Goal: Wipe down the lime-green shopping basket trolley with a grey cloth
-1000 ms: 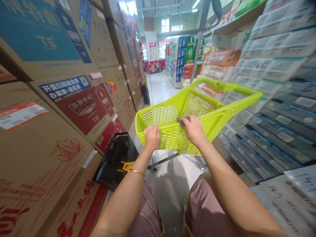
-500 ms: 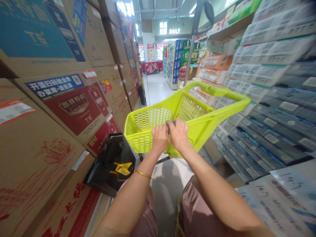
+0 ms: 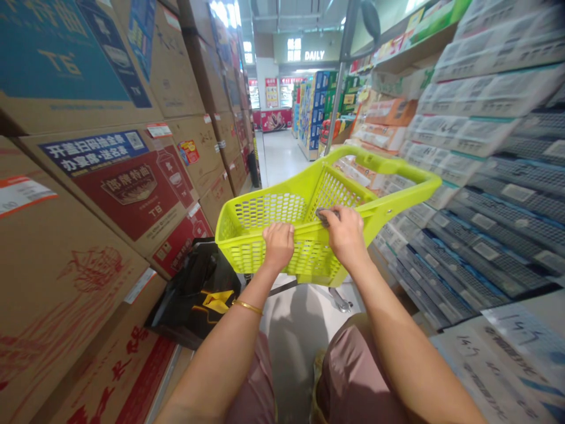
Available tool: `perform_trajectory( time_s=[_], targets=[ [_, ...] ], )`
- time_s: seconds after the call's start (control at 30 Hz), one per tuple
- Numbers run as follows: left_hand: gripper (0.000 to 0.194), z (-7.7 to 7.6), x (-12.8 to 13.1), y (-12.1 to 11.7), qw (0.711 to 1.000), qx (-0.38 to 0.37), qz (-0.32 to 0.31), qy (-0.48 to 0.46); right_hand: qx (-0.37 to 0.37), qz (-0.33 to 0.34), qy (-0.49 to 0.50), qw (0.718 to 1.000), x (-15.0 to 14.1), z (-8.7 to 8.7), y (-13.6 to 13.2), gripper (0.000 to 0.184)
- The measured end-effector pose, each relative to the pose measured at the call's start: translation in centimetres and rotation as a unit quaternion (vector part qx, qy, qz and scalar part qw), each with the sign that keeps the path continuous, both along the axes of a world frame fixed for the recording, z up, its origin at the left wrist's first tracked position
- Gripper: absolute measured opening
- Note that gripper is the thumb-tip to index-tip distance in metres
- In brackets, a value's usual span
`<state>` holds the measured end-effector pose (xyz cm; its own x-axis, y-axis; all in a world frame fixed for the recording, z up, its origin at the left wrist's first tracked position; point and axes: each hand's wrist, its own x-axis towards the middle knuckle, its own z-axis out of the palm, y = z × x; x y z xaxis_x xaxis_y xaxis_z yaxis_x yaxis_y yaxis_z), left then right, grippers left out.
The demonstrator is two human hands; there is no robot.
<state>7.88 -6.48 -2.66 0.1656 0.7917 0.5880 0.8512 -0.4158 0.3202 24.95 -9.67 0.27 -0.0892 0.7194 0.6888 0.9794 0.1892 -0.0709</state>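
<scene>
A high wall of brown cardboard cartons (image 3: 101, 229) with red and blue printing rises to the left of the fingers, well apart from them. To their right, tall stacks of white and dark grey plastic-wrapped packs (image 3: 472, 188) slope upward. Between these two sides, a shiny pale floor (image 3: 282, 153) runs away beyond the fingers as an open aisle; a nearer patch of it shows below them, between the person's knees.

Directly under the fingers is a lime-green perforated plastic shopping cart (image 3: 311, 250). Its hollow opens just beyond the fingertips, its narrow end points left toward the cartons, and its looped handle reaches right, in front of the packs. Below and left of the fingers, a glossy black bag (image 3: 188, 294) with a yellow patch fills much of the gap beside the cartons.

The left hand (image 3: 279, 244) curls its fingers over the cart's near rim. The right hand (image 3: 346, 231), farther along that rim with a stretch of edge between the two, has its fingers closed around a small dark grey wad (image 3: 323, 217), pressed to the rim. A thin gold bracelet (image 3: 248, 307) circles the left wrist.
</scene>
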Motion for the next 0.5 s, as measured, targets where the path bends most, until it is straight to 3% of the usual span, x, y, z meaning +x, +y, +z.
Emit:
perform_trajectory(
  time_s=[0.1, 0.27, 0.33, 0.5],
  targets=[
    [0.028, -0.1, 0.2, 0.3, 1.000, 0.000, 0.001, -0.009, 0.001, -0.004, -0.001, 1.000, -0.5, 0.0, 0.2, 0.033],
    [0.026, -0.1, 0.5, 0.5, 1.000, 0.000, -0.004, -0.011, -0.031, 0.039, -0.029, 0.998, -4.9, -0.9, 0.6, 0.031],
    [0.024, -0.1, 0.5, 0.5, 1.000, -0.008, -0.004, -0.011, -0.034, 0.025, -0.025, 0.999, -6.4, -1.1, 0.6, 0.031],
    [0.025, 0.1, -0.4, 0.7, 1.000, -0.006, -0.016, 0.000, -0.047, 0.054, -0.051, 0.996, -6.1, -0.7, 0.4, 0.034]
  ],
)
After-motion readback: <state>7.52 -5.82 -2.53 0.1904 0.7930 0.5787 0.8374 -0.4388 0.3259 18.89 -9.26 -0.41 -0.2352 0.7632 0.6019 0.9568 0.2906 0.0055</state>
